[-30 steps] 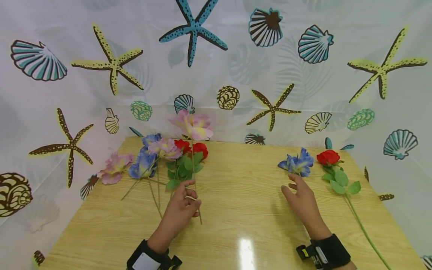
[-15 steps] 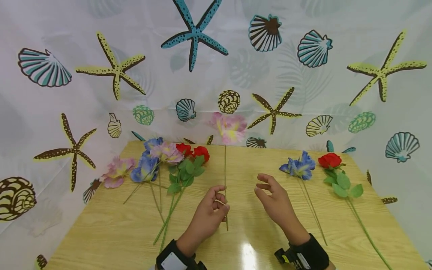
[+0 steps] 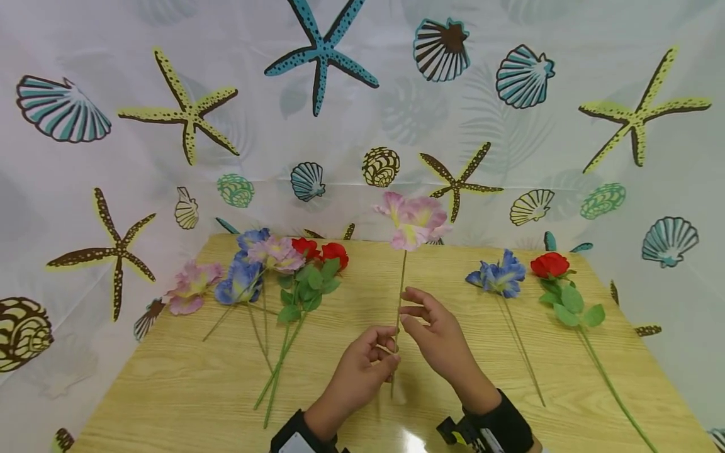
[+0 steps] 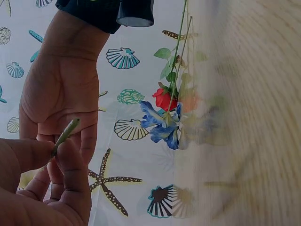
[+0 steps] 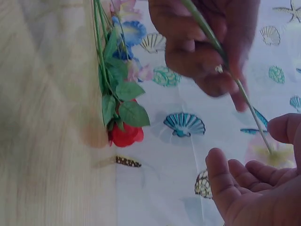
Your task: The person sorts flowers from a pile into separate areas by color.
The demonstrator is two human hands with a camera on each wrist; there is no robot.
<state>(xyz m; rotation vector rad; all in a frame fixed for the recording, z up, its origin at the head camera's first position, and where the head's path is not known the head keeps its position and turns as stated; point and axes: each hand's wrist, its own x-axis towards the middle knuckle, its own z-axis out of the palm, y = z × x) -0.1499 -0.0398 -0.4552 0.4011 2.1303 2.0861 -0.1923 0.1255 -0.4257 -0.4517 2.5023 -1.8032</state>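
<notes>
A pink artificial flower with yellow in its petals [image 3: 416, 220] stands upright on a thin stem over the middle of the table. My left hand [image 3: 362, 368] pinches that stem low down between thumb and fingers; the stem's cut end [image 4: 67, 132] pokes out of the pinch in the left wrist view. Just above it and to the right is my right hand [image 3: 438, 333], fingertips right at the stem. In the right wrist view the stem [image 5: 247, 96] runs between the parted thumb and fingers of this hand, which do not close round it.
On the table [image 3: 187, 390], a blue flower [image 3: 498, 275] and a red rose [image 3: 550, 265] lie at the right. At the left lie pink flowers [image 3: 195, 286], blue flowers [image 3: 240, 282] and red roses [image 3: 334, 254], stems crossing. A shell-and-starfish cloth [image 3: 351, 138] hangs behind.
The left hand has carried the pink flower rightward from beside the left pile to the middle. The right hand has moved left from the blue flower to the pink flower's stem.
</notes>
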